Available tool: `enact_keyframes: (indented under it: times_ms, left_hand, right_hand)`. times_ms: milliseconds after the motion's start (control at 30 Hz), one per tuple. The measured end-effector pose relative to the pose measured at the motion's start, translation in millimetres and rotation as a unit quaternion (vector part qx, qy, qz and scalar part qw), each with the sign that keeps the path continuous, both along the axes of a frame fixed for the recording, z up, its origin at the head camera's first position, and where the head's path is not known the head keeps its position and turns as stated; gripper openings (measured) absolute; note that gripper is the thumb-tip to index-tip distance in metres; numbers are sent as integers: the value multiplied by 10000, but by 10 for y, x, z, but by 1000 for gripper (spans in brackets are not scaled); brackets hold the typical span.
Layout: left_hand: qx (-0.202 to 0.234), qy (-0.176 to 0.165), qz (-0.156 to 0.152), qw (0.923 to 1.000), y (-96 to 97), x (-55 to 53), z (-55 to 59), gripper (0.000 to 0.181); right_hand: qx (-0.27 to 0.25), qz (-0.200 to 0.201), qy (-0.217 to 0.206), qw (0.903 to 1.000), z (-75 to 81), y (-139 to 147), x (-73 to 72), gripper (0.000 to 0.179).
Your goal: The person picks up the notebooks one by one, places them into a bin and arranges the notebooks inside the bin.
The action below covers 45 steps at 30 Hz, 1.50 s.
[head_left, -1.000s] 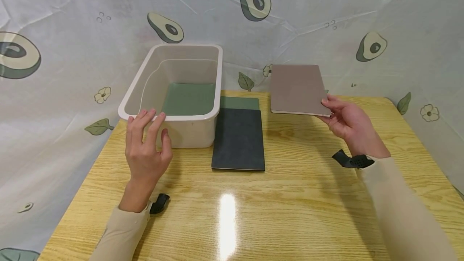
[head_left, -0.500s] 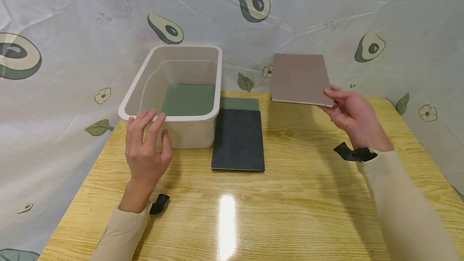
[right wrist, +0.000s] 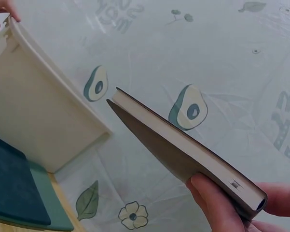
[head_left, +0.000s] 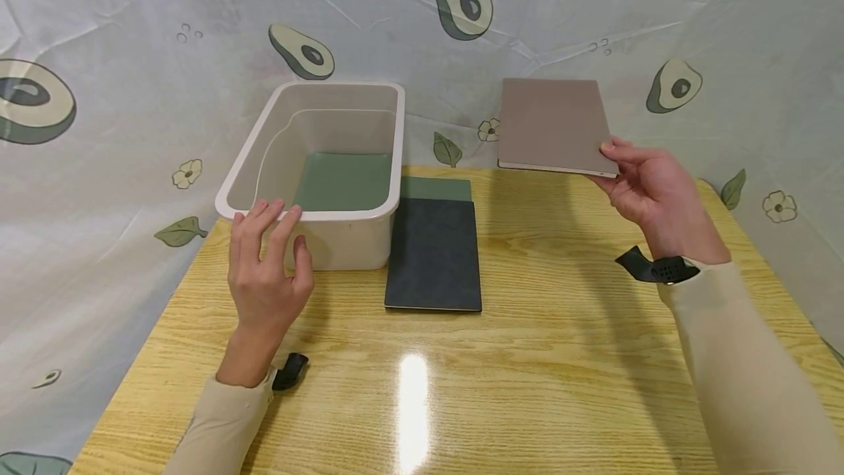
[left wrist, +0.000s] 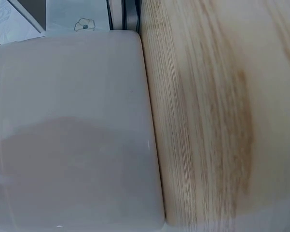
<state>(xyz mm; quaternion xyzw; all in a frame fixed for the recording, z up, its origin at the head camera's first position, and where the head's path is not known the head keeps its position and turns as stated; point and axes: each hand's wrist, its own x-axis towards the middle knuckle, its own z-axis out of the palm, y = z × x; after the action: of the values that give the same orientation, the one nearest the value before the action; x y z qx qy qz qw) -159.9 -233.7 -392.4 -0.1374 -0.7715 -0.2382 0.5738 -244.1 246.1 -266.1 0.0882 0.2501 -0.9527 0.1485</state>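
Right of the tub (head_left: 346, 244), the right hand (head_left: 649, 182) grips a brown book (head_left: 554, 127) aloft by its corner; on the tub's near rim, the left hand (head_left: 267, 262) rests loose and relaxed; just beside the tub, a dark book (head_left: 434, 255) partly covers a green book (head_left: 437, 188)

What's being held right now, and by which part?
Right hand pinches the brown book near its near right corner. Left hand grips nothing, just rests on the bin's near rim.

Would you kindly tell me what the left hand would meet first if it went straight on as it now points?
The left hand would probably meet the near rim of the rectangular cream plastic bin first; its fingertips overlap it, though depth is unclear.
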Motion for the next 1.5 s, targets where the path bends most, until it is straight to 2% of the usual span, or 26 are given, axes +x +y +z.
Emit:
enact_keyframes:
  times_ms: [467, 700, 867, 1500]
  left_hand:
    - [32, 75, -25, 10000, 0, 6, 0, 35]
    - [7, 26, -2, 10000, 5, 8, 6, 35]
    - [-4, 16, 14, 10000, 7, 6, 6, 35]
    - [56, 28, 32, 10000, 26, 10, 11, 34]
  right_hand:
    - [-85, -92, -83, 9999, 149, -5, -54, 53]
    - [-103, 37, 192, 9998, 225, -26, -68, 50]
    - [-140, 1, 191, 9997, 270, -54, -78, 50]
    - [-92, -49, 193, 9998, 276, -79, -86, 50]
